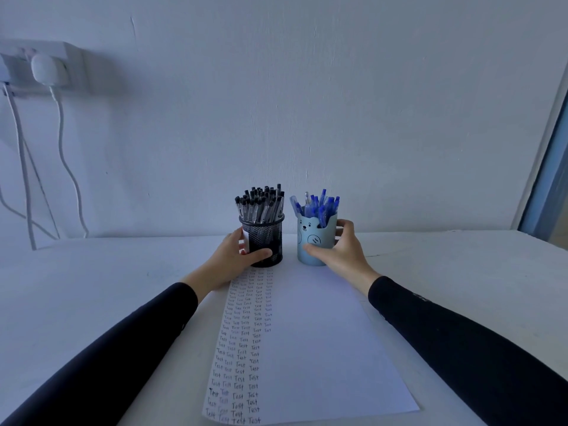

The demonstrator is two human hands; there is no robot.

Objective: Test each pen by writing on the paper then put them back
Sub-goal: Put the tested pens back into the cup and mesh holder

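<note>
Pens stand in two cups at mid-frame, each cup held by one hand.
Left hand [235, 253] grasps the black mesh cup [265, 239] of black pens [259, 202]; right hand [338, 247] grasps the blue bear cup [313, 238] of blue pens [319, 204]; paper [307, 348] lies below them.

The paper [307, 348] bears columns of the handwritten word "Test".

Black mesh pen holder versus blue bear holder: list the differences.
The black mesh pen holder is open wire; the blue bear holder is solid, with a face. The mesh holder's black-capped pens are many; the bear holder's blue pens fewer. Both stand upright: left hand grips mesh, right hand grips bear.
</note>
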